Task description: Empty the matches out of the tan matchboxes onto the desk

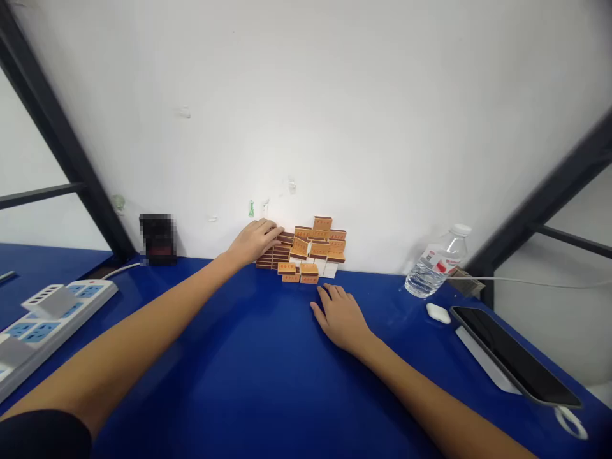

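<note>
Matchboxes with orange-brown labels are gathered against the wall. On the left they form a neat stack (273, 257) with dark striking sides outward; on the right is a loose pile (318, 247), some boxes tilted. My left hand (255, 241) reaches over the top of the neat stack, fingers and thumb closed on a matchbox (285, 238) at its upper right. Part of that box is hidden by the fingers. My right hand (339, 315) lies palm down on the blue table, fingers apart and holding nothing, just in front of the pile's nearest boxes (309, 274).
A water bottle (438, 260), a white earbud case (438, 313) and a phone (516, 357) are at the right. At the left lie a power strip (52, 325) with plugs and a black object (158, 240), partly blurred out. The white wall (363, 127) closes off the back.
</note>
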Tool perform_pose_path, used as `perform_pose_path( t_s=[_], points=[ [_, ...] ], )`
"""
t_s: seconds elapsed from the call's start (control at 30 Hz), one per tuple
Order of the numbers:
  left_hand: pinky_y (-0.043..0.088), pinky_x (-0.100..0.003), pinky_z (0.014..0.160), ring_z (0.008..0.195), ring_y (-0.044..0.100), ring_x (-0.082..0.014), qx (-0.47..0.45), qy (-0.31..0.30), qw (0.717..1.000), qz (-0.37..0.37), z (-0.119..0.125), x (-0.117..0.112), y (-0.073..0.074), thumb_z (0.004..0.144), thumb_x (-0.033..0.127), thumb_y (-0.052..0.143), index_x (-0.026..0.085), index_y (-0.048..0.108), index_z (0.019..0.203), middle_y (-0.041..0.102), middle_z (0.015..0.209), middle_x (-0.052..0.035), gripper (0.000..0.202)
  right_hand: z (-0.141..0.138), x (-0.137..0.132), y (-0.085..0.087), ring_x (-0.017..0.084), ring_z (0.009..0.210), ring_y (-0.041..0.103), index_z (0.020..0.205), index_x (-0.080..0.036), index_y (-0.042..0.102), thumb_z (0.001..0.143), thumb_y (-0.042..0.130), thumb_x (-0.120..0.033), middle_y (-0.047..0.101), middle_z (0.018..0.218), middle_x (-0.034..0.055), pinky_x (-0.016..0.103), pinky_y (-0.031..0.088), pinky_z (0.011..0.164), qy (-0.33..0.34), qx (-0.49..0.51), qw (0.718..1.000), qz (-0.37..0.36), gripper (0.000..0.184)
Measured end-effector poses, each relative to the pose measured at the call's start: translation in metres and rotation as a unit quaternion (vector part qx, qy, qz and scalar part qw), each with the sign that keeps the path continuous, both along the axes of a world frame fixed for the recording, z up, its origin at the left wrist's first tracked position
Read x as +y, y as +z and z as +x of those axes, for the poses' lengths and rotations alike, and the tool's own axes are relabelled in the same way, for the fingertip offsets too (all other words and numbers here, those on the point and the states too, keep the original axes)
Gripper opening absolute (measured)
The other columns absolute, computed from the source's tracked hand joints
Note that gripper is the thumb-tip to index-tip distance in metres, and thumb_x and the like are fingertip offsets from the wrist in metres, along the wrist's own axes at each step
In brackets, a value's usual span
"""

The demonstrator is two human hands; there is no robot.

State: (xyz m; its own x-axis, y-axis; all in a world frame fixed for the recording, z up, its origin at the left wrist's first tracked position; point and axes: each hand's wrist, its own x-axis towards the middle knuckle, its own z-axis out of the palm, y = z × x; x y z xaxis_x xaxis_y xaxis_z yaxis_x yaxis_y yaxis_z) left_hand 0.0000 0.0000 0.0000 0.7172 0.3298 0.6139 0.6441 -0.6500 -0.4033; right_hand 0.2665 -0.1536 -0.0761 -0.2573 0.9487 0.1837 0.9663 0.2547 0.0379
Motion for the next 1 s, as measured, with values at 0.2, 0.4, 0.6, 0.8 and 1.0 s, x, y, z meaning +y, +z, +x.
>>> perform_pose_path(
  t_s=[0.2,0.4,0.6,0.8,1.0],
  points=[
    [0.052,-0.038,0.083,0.098,0.065,-0.0260,0.028,-0.005,1.000,0.010,0.002,0.002,-0.002,0.105,0.029,0.056,0.014,0.062,0.119,0.069,0.109,-0.0134,0.021,-0.001,0.000,0.001,0.033,0.139,0.050,0.151,-0.008,0.055,0.110,0.035,-0.042,0.054,0.154,0.0200,0.045,0.041,0.113,-0.003,-0.004,1.000,-0.003,0.057],
    [0.054,-0.041,0.084,0.101,0.067,-0.0275,0.042,-0.009,0.999,0.031,0.000,0.003,-0.008,0.107,0.021,0.047,0.012,0.061,0.121,0.071,0.111,-0.0161,0.022,0.000,0.000,0.000,0.034,0.139,0.050,0.150,-0.007,0.055,0.110,0.035,-0.042,0.055,0.154,0.0198,0.045,0.041,0.112,0.003,-0.002,1.000,0.004,0.058],
    [0.058,-0.044,0.089,0.104,0.070,-0.0274,0.051,-0.032,0.997,0.049,-0.003,0.004,0.003,0.107,0.012,0.043,0.010,0.059,0.129,0.072,0.117,-0.0186,0.027,0.000,0.000,-0.001,0.034,0.139,0.050,0.150,-0.006,0.056,0.109,0.034,-0.042,0.056,0.153,0.0203,0.046,0.041,0.112,0.006,0.001,1.000,0.008,0.058],
    [0.061,-0.049,0.096,0.115,0.071,-0.0291,0.023,-0.040,0.996,0.075,-0.013,-0.039,0.013,0.109,0.017,0.044,0.010,0.048,0.146,0.071,0.127,-0.0212,0.038,0.001,0.000,-0.002,0.034,0.137,0.050,0.150,-0.006,0.056,0.109,0.033,-0.042,0.056,0.153,0.0205,0.045,0.042,0.110,0.007,0.001,1.000,0.011,0.059],
    [0.064,-0.043,0.092,0.112,0.074,-0.0283,0.096,-0.062,0.989,0.093,-0.025,-0.149,-0.042,0.100,0.004,0.052,0.010,0.054,0.143,0.074,0.127,-0.0174,0.044,0.001,0.000,-0.002,0.034,0.138,0.050,0.149,-0.006,0.056,0.109,0.033,-0.041,0.055,0.153,0.0210,0.045,0.042,0.109,0.008,0.004,1.000,0.010,0.058]
  ],
)
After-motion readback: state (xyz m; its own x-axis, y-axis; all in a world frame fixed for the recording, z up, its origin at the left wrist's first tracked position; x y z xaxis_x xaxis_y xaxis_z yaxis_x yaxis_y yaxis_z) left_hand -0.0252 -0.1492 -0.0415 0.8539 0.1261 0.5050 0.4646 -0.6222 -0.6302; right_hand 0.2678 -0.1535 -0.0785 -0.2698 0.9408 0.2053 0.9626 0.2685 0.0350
